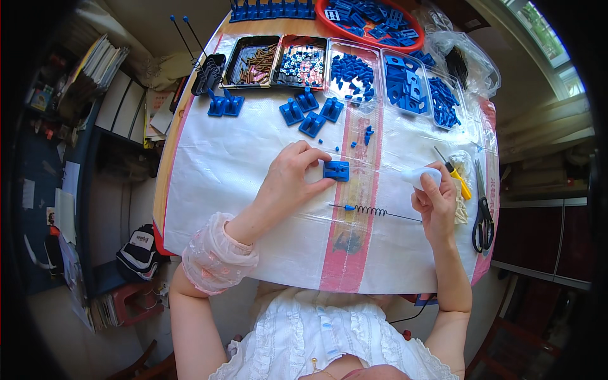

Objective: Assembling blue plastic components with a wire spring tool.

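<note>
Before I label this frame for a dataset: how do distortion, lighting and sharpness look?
Head view: strong fisheye, the table edge bows and the corners go black; daylight from the window puts glare on the plastic bag; the left hand, blue block and right hand are sharp.

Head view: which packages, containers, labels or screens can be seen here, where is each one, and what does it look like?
Clear plastic bag: table's far right corner, crumpled, dark parts inside.
Red round tray: far edge, blue parts inside.
Two black trays: far left, rectangular, one with brown pins, one with small mixed pieces.
Clear trays: far right, blue parts inside.
White bottle: in the right hand.
Screens: none.
</note>
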Demonstrator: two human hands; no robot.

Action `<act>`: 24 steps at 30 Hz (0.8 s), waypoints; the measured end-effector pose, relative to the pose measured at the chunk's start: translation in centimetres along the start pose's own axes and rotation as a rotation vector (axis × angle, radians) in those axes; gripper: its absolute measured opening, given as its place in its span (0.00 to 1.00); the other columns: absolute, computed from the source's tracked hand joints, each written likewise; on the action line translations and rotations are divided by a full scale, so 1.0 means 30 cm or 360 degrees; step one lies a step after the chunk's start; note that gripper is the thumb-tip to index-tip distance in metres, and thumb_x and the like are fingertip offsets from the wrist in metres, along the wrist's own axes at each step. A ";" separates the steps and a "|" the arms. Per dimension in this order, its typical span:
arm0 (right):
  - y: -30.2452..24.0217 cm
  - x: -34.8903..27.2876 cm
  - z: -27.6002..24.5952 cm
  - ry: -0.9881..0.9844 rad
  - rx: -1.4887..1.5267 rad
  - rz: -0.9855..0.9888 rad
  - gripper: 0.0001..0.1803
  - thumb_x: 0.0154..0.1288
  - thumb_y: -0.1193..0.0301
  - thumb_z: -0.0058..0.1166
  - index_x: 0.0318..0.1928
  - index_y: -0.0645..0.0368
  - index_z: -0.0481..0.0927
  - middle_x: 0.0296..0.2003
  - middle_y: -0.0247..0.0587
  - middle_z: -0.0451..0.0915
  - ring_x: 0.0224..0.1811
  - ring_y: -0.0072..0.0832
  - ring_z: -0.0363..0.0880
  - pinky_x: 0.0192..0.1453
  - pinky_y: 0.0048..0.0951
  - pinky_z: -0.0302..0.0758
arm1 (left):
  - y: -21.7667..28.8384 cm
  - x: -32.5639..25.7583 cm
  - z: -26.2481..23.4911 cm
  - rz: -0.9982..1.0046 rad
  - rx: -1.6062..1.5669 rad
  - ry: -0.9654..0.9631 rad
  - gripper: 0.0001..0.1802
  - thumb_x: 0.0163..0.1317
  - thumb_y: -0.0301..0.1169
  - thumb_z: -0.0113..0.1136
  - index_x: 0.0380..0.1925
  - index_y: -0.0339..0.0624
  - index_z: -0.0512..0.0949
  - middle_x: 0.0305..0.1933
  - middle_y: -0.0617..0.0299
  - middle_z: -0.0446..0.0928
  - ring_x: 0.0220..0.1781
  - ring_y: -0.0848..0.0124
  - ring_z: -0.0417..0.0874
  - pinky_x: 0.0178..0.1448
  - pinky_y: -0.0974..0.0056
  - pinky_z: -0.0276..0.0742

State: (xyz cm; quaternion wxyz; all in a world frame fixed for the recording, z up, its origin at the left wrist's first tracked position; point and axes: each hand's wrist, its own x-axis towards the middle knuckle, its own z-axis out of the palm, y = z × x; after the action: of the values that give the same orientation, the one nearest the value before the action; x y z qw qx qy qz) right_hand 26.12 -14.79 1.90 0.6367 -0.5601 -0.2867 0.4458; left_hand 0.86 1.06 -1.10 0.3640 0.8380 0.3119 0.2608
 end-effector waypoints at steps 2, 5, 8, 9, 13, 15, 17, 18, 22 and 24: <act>0.001 0.000 -0.001 -0.0006 -0.0003 -0.0006 0.08 0.77 0.68 0.60 0.43 0.53 0.73 0.24 0.21 0.66 0.22 0.09 0.57 0.24 0.19 0.55 | -0.001 0.000 0.000 0.0003 0.0005 0.0000 0.19 0.52 0.28 0.79 0.45 0.40 0.87 0.36 0.59 0.78 0.38 0.66 0.80 0.46 0.63 0.79; 0.000 0.000 0.000 -0.0012 -0.0004 -0.0009 0.08 0.77 0.68 0.60 0.42 0.53 0.73 0.24 0.21 0.66 0.22 0.10 0.57 0.25 0.19 0.55 | -0.003 0.000 0.001 0.0003 0.0014 -0.0003 0.19 0.52 0.28 0.79 0.45 0.40 0.87 0.37 0.58 0.78 0.38 0.66 0.80 0.46 0.63 0.79; -0.001 0.000 0.001 -0.0006 -0.0008 -0.0005 0.08 0.77 0.69 0.60 0.42 0.53 0.73 0.24 0.21 0.66 0.22 0.10 0.57 0.25 0.19 0.55 | -0.004 0.000 0.001 -0.0001 0.0011 -0.0006 0.19 0.52 0.28 0.79 0.45 0.40 0.87 0.37 0.58 0.78 0.38 0.66 0.80 0.46 0.63 0.79; -0.001 -0.001 0.001 -0.0002 -0.0010 -0.0003 0.08 0.77 0.69 0.60 0.42 0.53 0.73 0.24 0.21 0.66 0.22 0.10 0.57 0.25 0.19 0.54 | -0.005 0.001 0.002 -0.0004 0.0010 -0.0008 0.19 0.52 0.28 0.79 0.45 0.40 0.87 0.37 0.58 0.78 0.38 0.66 0.80 0.46 0.63 0.79; -0.004 -0.002 0.002 -0.0014 0.0001 0.0002 0.08 0.77 0.69 0.60 0.42 0.53 0.73 0.24 0.21 0.66 0.22 0.09 0.57 0.25 0.19 0.54 | -0.005 0.000 0.001 -0.0003 0.0014 -0.0012 0.19 0.52 0.28 0.79 0.45 0.40 0.87 0.37 0.58 0.78 0.39 0.66 0.80 0.46 0.63 0.79; -0.003 -0.001 0.001 -0.0011 0.0008 0.0005 0.08 0.77 0.69 0.60 0.42 0.53 0.73 0.24 0.21 0.66 0.22 0.09 0.57 0.25 0.19 0.54 | -0.004 0.000 0.001 -0.0011 0.0008 -0.0016 0.19 0.52 0.28 0.79 0.45 0.40 0.87 0.37 0.58 0.78 0.39 0.66 0.80 0.47 0.63 0.79; -0.002 -0.001 0.001 -0.0005 0.0007 0.0001 0.08 0.77 0.69 0.60 0.42 0.53 0.73 0.24 0.21 0.66 0.22 0.09 0.57 0.25 0.19 0.54 | -0.004 0.000 0.002 -0.0012 0.0005 -0.0016 0.19 0.52 0.28 0.79 0.45 0.40 0.87 0.37 0.58 0.78 0.39 0.66 0.80 0.47 0.63 0.79; -0.002 0.000 0.001 -0.0002 0.0006 -0.0001 0.08 0.77 0.69 0.60 0.42 0.53 0.73 0.24 0.21 0.66 0.22 0.09 0.57 0.25 0.19 0.54 | -0.005 0.001 0.003 -0.0009 0.0004 -0.0014 0.19 0.52 0.28 0.79 0.45 0.40 0.87 0.37 0.58 0.78 0.39 0.66 0.80 0.47 0.63 0.79; 0.001 0.001 -0.002 -0.0020 -0.0006 -0.0004 0.08 0.77 0.67 0.60 0.43 0.53 0.73 0.24 0.22 0.67 0.22 0.09 0.57 0.24 0.18 0.54 | -0.003 0.001 0.000 -0.0007 0.0013 -0.0015 0.19 0.52 0.28 0.79 0.45 0.40 0.87 0.37 0.58 0.78 0.39 0.66 0.80 0.46 0.62 0.79; 0.010 0.003 -0.012 -0.0048 -0.0029 -0.0029 0.09 0.77 0.65 0.60 0.45 0.53 0.73 0.25 0.23 0.70 0.22 0.09 0.57 0.24 0.17 0.54 | -0.001 0.001 -0.001 -0.0009 0.0010 -0.0016 0.19 0.52 0.28 0.79 0.45 0.40 0.87 0.37 0.58 0.78 0.39 0.66 0.80 0.46 0.62 0.79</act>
State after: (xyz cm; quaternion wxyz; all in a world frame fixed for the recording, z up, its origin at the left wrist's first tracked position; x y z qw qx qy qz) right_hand 26.39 -14.89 1.53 0.6311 -0.5565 -0.3054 0.4458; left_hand 0.86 1.11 -1.09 0.3637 0.8396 0.3132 0.2544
